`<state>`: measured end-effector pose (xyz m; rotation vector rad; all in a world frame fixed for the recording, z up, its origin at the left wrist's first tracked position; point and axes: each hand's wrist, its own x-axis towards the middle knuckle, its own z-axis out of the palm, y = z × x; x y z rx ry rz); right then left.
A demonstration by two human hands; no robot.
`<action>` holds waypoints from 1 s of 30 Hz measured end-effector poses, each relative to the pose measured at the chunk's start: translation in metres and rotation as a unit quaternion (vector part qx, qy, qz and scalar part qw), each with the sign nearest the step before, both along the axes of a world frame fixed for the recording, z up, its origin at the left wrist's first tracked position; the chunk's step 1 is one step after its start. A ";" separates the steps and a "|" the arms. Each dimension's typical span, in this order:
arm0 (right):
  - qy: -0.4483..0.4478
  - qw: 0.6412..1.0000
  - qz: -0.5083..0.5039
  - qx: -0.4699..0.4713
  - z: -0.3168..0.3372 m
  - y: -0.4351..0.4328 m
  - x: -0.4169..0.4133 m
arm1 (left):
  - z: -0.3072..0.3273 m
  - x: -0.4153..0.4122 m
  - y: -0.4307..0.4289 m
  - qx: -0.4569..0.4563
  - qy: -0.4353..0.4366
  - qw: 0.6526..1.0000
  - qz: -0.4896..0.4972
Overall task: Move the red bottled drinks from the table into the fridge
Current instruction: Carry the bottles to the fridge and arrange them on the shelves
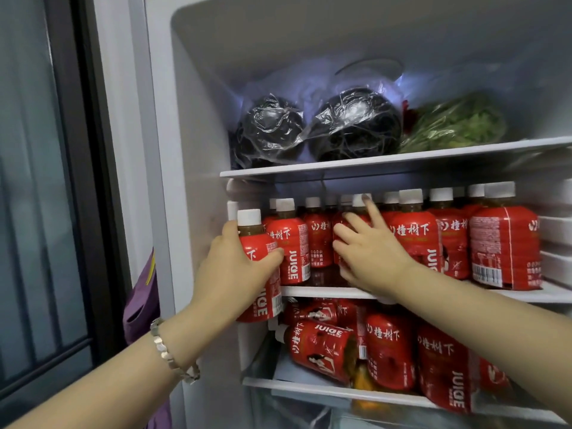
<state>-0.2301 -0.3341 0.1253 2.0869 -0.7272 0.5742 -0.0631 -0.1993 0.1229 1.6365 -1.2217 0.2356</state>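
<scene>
The fridge stands open in front of me. My left hand [235,267] is shut on a red bottled drink with a white cap [252,233], held upright at the left front edge of the middle shelf [312,291]. My right hand [368,246] rests with fingers spread against a red bottle [356,212] in the middle of that shelf, one finger up by its cap. Several red bottles [504,243] stand in rows on this shelf. The shelf below holds more red bottles [390,354], one lying on its side [318,345].
The top shelf [371,164] carries two dark round things wrapped in clear plastic [356,125] and bagged green vegetables [458,125]. A purple cloth [142,298] hangs by the fridge's left side. A dark-framed glass door [46,181] fills the left.
</scene>
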 end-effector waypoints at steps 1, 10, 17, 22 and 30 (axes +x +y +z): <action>-0.017 0.999 0.003 0.027 0.000 0.004 0.007 | -0.001 -0.001 0.001 -0.004 0.007 1.000 -0.006; -0.259 0.789 0.204 0.518 0.000 0.012 0.073 | -0.006 0.004 0.000 -0.014 0.012 1.000 -0.019; -0.296 0.774 0.182 0.530 -0.012 -0.006 0.077 | -0.010 0.004 -0.010 -0.027 -0.002 0.999 -0.018; -0.305 0.862 0.132 0.382 -0.010 -0.007 0.079 | -0.004 0.005 -0.019 -0.031 0.015 0.999 -0.003; -0.184 0.929 -0.079 0.312 0.011 -0.032 0.094 | 0.009 0.004 -0.026 -0.084 0.006 0.996 0.005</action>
